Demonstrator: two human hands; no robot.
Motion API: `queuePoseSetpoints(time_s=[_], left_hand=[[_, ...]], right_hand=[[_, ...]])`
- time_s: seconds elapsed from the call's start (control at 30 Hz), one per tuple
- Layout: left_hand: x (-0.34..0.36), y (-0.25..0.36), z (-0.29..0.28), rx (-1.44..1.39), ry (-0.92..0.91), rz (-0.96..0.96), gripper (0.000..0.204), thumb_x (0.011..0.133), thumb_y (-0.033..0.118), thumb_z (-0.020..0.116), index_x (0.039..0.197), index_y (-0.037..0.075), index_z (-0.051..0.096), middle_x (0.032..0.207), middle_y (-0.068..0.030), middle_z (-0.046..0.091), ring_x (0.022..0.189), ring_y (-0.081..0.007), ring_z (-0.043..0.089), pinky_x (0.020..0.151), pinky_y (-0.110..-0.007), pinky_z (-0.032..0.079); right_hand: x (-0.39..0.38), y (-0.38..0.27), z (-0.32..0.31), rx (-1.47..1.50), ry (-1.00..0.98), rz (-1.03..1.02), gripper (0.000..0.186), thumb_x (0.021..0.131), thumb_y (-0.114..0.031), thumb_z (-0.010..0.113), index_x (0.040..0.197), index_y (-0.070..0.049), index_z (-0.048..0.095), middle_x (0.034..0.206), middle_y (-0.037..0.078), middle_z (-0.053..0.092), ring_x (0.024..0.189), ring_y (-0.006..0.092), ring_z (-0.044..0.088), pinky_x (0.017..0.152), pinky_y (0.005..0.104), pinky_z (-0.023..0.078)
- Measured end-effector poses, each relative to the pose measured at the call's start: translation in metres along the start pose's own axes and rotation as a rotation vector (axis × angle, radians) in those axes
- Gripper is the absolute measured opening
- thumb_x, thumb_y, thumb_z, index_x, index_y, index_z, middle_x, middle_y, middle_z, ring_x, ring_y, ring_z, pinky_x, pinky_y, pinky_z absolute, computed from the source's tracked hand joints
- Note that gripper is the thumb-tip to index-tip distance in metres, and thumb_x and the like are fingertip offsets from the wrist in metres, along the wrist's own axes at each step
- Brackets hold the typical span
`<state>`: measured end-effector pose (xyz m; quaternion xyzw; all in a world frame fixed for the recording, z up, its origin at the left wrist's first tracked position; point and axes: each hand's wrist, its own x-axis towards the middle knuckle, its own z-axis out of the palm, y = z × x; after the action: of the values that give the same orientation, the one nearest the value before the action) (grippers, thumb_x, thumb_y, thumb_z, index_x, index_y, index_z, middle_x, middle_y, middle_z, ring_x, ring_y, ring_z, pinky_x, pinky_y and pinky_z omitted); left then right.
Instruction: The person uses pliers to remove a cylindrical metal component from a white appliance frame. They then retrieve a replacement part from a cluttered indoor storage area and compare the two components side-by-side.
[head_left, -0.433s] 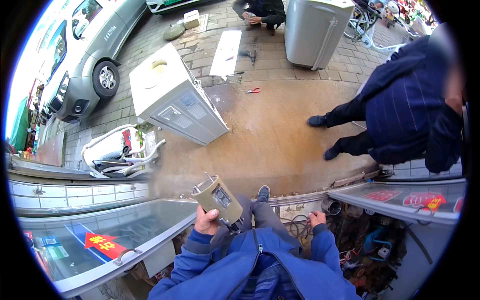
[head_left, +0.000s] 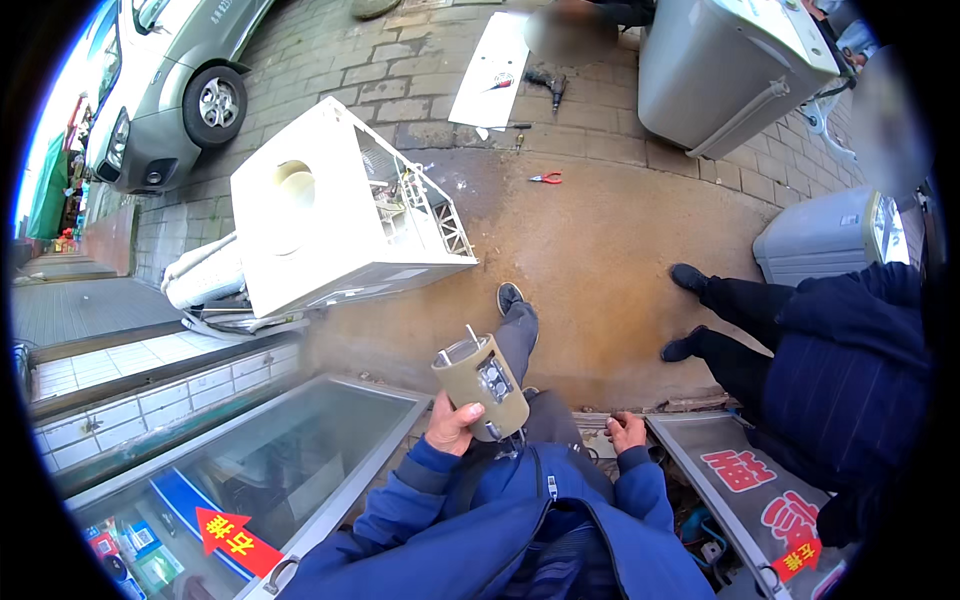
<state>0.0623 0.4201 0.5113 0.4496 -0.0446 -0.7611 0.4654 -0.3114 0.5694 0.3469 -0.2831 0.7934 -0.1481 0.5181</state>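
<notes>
My left hand (head_left: 453,425) is wrapped round a tan cylinder (head_left: 506,409), its thumb across the side. The cylinder has an open top end, thin metal rods sticking out at both ends and a small window with metal parts on its wall. It is held tilted, in front of my left thigh. On the other side of my body, my right hand (head_left: 627,430) is low with its fingers curled, close to the glass door panel on the right. What the curled fingers hold, if anything, is hidden.
A white appliance casing (head_left: 300,220) with an exposed inside stands ahead left. Beyond lie red-handled pliers (head_left: 546,178), a power drill (head_left: 546,87) and a white panel (head_left: 490,75). A person (head_left: 800,350) stands at right. Glass door panels (head_left: 290,450) flank me; a grey appliance (head_left: 720,75) stands far right.
My view has shifted forward and left, and the white casing now shows its exposed side. My left hand keeps hold of the cylinder. One foot has stepped ahead onto the brown floor.
</notes>
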Motion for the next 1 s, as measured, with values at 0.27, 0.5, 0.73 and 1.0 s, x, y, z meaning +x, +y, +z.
queuePoseSetpoints(time_s=[0.27, 0.5, 0.73, 1.0], left_hand=[[0.110, 0.068, 0.090, -0.023, 0.043, -0.015, 0.073, 0.080, 0.013, 0.084, 0.144, 0.000, 0.050, 0.129, -0.0113, 0.066, 0.119, -0.0244, 0.066, 0.106, -0.041, 0.053], [0.193, 0.094, 0.165, -0.046, 0.148, 0.113, 0.070, 0.080, 0.011, 0.082, 0.143, 0.000, 0.052, 0.129, -0.0104, 0.067, 0.118, -0.0248, 0.067, 0.104, -0.041, 0.055], [0.276, 0.085, 0.245, -0.154, 0.269, 0.244, 0.067, 0.082, 0.015, 0.080, 0.142, 0.002, 0.052, 0.129, -0.0095, 0.065, 0.120, -0.0259, 0.065, 0.106, -0.044, 0.055], [0.358, 0.107, 0.290, -0.244, 0.284, 0.245, 0.069, 0.083, 0.017, 0.081, 0.143, 0.002, 0.051, 0.130, -0.0088, 0.064, 0.121, -0.0260, 0.064, 0.107, -0.044, 0.054]], right_hand=[[0.089, -0.140, -0.050, -0.020, -0.091, 0.022, 0.029, 0.091, -0.012, 0.073, 0.111, 0.009, 0.072, 0.085, 0.018, 0.077, 0.073, 0.0200, 0.074, 0.071, 0.0358, 0.059], [0.195, -0.252, -0.112, -0.174, -0.117, -0.063, 0.028, 0.093, -0.014, 0.072, 0.112, 0.006, 0.074, 0.087, 0.017, 0.077, 0.074, 0.0216, 0.075, 0.072, 0.0345, 0.059], [0.321, -0.353, -0.185, -0.426, -0.185, -0.280, 0.036, 0.091, -0.023, 0.072, 0.114, 0.004, 0.074, 0.092, 0.021, 0.078, 0.083, 0.0289, 0.078, 0.082, 0.0377, 0.060], [0.429, -0.466, -0.232, -0.651, -0.203, -0.243, 0.037, 0.091, -0.029, 0.072, 0.113, 0.001, 0.076, 0.092, 0.020, 0.078, 0.090, 0.0334, 0.078, 0.087, 0.0399, 0.060]])
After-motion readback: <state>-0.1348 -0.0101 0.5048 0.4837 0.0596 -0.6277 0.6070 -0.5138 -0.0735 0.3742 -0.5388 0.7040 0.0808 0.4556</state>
